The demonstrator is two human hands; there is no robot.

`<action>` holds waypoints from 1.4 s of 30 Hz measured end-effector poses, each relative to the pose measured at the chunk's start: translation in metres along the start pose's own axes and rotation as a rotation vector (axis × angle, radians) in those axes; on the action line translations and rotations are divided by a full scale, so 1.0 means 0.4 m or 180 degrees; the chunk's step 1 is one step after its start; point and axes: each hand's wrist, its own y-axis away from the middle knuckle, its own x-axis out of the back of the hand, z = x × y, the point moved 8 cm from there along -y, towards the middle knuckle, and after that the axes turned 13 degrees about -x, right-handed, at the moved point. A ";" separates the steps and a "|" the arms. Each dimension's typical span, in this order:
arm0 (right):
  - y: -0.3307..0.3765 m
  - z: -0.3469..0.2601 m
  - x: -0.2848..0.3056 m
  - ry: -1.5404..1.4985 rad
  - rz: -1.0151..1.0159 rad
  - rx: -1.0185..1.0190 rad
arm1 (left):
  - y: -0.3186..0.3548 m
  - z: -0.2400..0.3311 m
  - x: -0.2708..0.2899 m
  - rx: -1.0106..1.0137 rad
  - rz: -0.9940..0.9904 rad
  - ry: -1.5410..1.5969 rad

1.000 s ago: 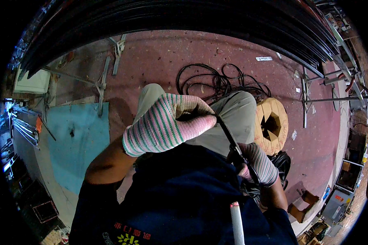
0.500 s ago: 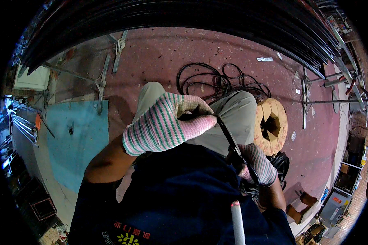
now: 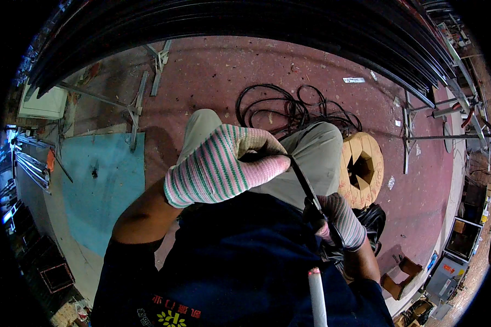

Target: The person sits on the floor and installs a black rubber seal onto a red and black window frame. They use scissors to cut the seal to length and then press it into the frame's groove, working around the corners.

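Note:
My left hand (image 3: 226, 163), in a pink, white and green striped knit glove, pinches the upper end of a thin black strip (image 3: 304, 182) between thumb and fingertips. The strip slants down to my right hand (image 3: 341, 218), which wears a matching glove and is closed round its lower part. Something dark shows within the right fingers, but shadow hides what it is. Both hands are above my lap, in front of my grey trousers (image 3: 316, 152). A lit cigarette (image 3: 317, 294) juts up at the lower edge, below the right hand.
Loose loops of black cord (image 3: 267, 103) lie on the red floor beyond my knees. A cardboard reel (image 3: 346, 182) stands by my right knee, near a black plastic bag (image 3: 373, 220). Long dark bars (image 3: 229, 22) span the far side on metal stands. A blue sheet (image 3: 103, 201) lies left.
Almost nothing differs. Both hands keep their hold on the black strip, with only a very slight shift.

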 end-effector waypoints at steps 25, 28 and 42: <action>-0.003 0.029 -0.014 -0.0558 -0.0130 -0.0043 | 0.003 -0.003 -0.010 -0.0117 -0.0102 0.0118; -0.007 0.054 -0.016 -0.0711 -0.0062 -0.0231 | 0.001 0.012 -0.009 -0.0139 -0.0191 -0.0047; 0.006 0.088 0.002 -0.1104 0.0267 -0.0197 | -0.034 0.155 -0.016 -0.1803 -0.0393 -0.1271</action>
